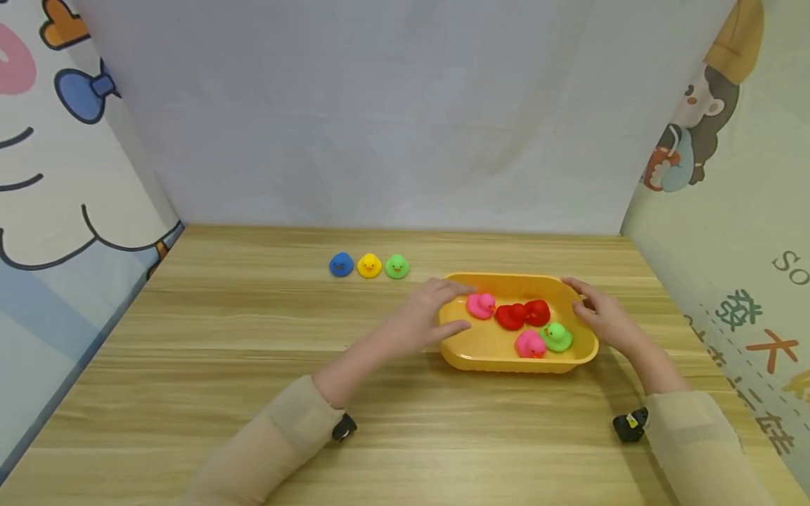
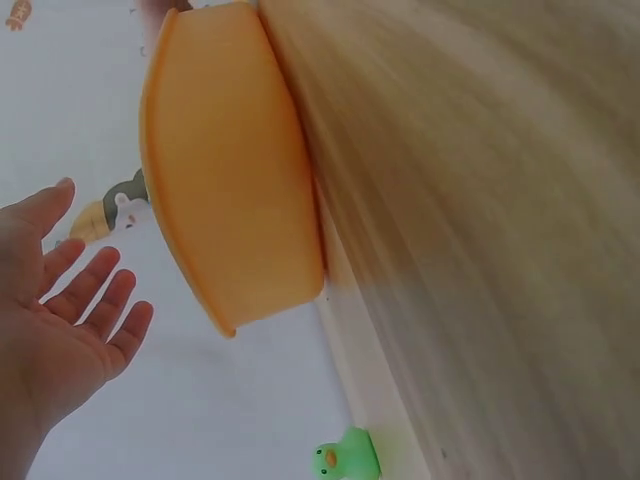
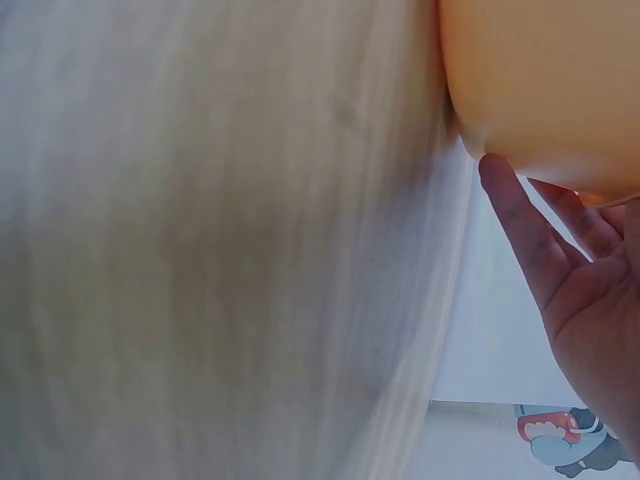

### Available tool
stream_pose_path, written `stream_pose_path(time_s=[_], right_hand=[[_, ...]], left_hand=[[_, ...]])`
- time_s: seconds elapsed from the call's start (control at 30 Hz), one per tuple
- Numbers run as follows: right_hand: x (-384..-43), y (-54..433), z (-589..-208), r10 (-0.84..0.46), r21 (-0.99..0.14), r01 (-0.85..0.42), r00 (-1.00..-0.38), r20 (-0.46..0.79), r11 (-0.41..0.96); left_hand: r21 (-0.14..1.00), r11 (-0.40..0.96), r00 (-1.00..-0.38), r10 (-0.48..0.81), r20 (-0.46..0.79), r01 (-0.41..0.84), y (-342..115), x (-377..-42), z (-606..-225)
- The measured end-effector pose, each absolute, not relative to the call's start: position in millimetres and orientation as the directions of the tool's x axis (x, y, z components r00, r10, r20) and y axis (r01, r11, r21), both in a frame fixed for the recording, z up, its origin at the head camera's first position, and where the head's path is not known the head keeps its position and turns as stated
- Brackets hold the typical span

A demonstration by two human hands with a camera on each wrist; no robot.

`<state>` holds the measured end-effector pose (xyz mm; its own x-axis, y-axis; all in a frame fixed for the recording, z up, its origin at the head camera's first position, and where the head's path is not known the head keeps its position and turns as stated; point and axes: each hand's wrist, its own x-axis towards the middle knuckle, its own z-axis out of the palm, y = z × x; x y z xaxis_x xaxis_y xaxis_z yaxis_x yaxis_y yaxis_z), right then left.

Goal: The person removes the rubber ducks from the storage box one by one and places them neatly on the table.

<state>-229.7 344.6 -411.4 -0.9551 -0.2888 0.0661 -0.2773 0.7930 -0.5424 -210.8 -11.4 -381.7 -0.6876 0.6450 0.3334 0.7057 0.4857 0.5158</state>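
Note:
An orange plastic basin (image 1: pixel 487 365) stands right of the middle of the table. It holds pink (image 1: pixel 530 344), red (image 1: pixel 510 317) and green (image 1: pixel 557 337) rubber ducks. Over its left end is my left hand (image 1: pixel 424 316), fingers spread and holding nothing; the left wrist view shows the palm and extended fingers (image 2: pixel 105 290) apart from the basin's outer wall (image 2: pixel 230 170). My right hand (image 1: pixel 604 320) touches the basin's right end near the back corner. In the right wrist view its fairly straight fingers (image 3: pixel 520 220) lie against the outer wall (image 3: pixel 560 90).
Left of the basin, toward the back of the wooden table (image 1: pixel 190 351), a blue duck (image 1: pixel 341 265), a yellow duck (image 1: pixel 370 266) and a green duck (image 1: pixel 397 266) sit in a row. A pale cloth backdrop (image 1: pixel 392 119) rises behind; printed panels flank both sides.

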Motion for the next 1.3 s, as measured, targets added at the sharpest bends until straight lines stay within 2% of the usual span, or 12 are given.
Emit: stream_pose_path(time_s=[0.13, 0.33, 0.53, 0.77, 1.3], right_hand=[[-230.8, 344.9, -411.9, -0.292, -0.545, -0.276, -0.955, 0.059, 0.792], [-231.4, 344.9, -412.0, -0.293, -0.547, -0.277, -0.954, 0.060, 0.790], [-232.3, 345.0, -412.7, -0.292, -0.549, -0.273, -0.955, 0.054, 0.790], [-232.0, 344.6, -413.2, -0.291, -0.553, -0.264, -0.956, 0.041, 0.790], [-233.7, 344.6, -415.2, -0.293, -0.534, -0.276, -0.955, 0.055, 0.799]], left_hand=[[0.553, 0.494, -0.709, 0.644, 0.286, 0.671, -5.6, -216.7, -388.5], [0.540, 0.518, -0.716, 0.650, 0.255, 0.663, 2.8, -226.6, -392.6], [0.542, 0.501, -0.698, 0.671, 0.249, 0.675, 8.3, -241.5, -398.9], [0.556, 0.513, -0.698, 0.693, 0.182, 0.654, 15.0, -253.3, -402.3], [0.497, 0.554, -0.671, 0.737, 0.080, 0.668, 31.5, -274.6, -406.1]])
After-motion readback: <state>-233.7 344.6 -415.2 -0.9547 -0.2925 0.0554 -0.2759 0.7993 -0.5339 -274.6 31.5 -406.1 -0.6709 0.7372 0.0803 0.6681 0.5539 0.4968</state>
